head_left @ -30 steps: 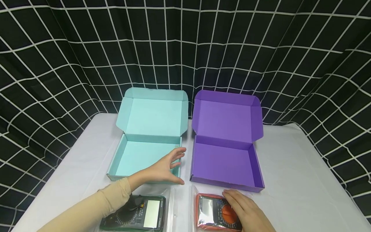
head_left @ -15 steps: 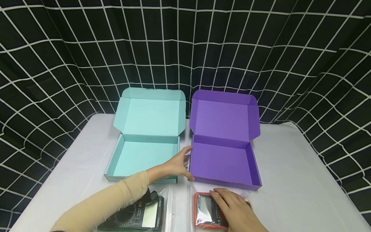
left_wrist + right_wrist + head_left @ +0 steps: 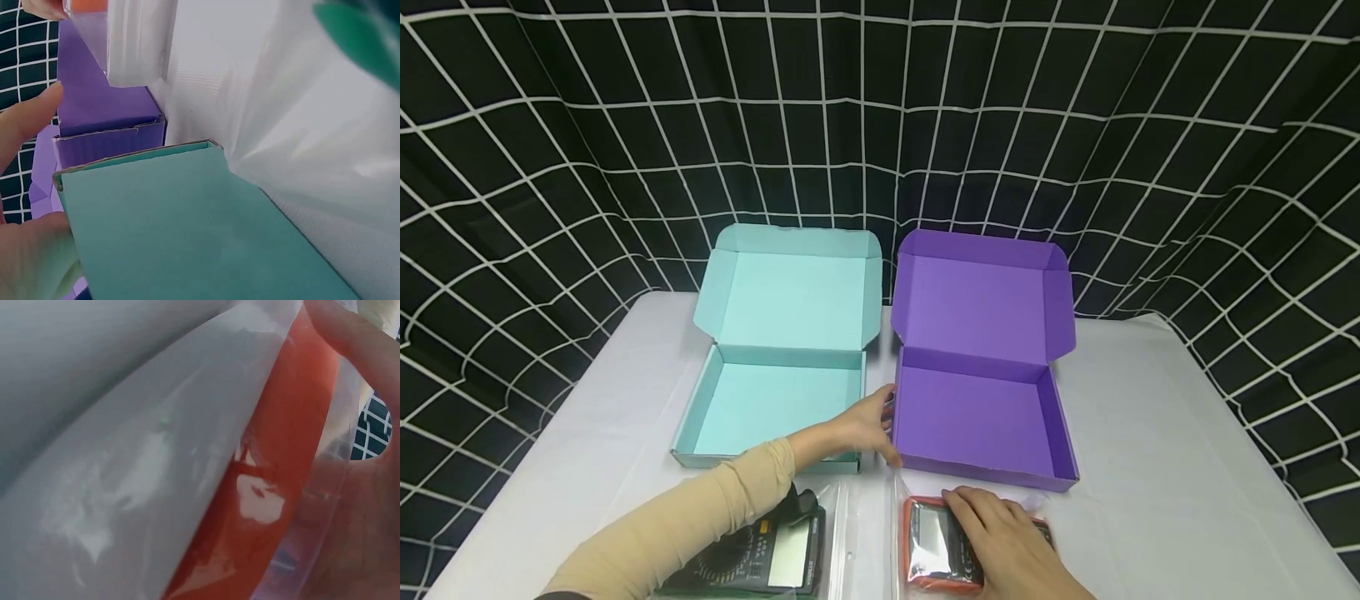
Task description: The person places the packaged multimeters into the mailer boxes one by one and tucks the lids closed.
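My left hand (image 3: 859, 423) reaches across the teal box and stands at the left wall of the open purple box (image 3: 992, 477), thumb near its front corner. In the left wrist view its fingers are spread beside the boxes, with the teal box's outer wall (image 3: 181, 231) close in front. My right hand (image 3: 1011, 546) lies over a red-cased multimeter (image 3: 928, 542) in a clear plastic bag, covering its right part. The right wrist view shows thumb and fingers curved around the bagged multimeter's orange-red side (image 3: 269, 462).
The teal box (image 3: 767, 460) stands open at left, its lid raised at the back. Under my left forearm lies a second bagged multimeter (image 3: 790, 554), green-cased, with a black part on it. A black curtain with white grid lines (image 3: 880, 125) surrounds the white table (image 3: 1150, 458).
My left hand has moved right, from over the teal box's edge to the purple box's left wall. My right hand has shifted slightly left over the red multimeter, covering its dial.
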Demonstrator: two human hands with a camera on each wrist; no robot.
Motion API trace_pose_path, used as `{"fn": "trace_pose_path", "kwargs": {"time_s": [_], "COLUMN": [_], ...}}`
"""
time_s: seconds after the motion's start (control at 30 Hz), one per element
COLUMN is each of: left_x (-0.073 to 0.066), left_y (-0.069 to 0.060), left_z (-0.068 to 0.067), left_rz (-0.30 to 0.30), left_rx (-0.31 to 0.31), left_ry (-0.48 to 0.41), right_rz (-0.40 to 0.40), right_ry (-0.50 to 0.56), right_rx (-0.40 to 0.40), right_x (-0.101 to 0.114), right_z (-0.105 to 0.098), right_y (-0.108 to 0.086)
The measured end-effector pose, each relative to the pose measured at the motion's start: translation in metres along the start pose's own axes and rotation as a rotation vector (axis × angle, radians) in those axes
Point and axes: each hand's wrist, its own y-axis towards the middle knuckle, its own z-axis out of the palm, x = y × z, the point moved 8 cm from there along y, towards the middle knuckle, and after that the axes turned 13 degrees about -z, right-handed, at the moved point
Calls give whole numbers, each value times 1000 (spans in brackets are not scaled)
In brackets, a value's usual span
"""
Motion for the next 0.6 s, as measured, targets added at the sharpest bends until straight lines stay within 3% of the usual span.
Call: {"fn": "trace_pose_path", "kwargs": {"time_s": [0.13, 0.27, 0.6], "left_x": [1, 0, -6], "left_y": [0, 1, -2], "left_z": [1, 1, 0], "left_rz": [-15, -6, 27], "left_rx": [4, -1, -132], "left_ry": [20, 33, 251], "right_rz": [5, 45, 88], "right_ry": [11, 65, 107], "right_rx": [2, 60, 107], "right_x": [0, -2, -7], "right_z": [1, 5, 8], "right_y": [1, 2, 1]}}
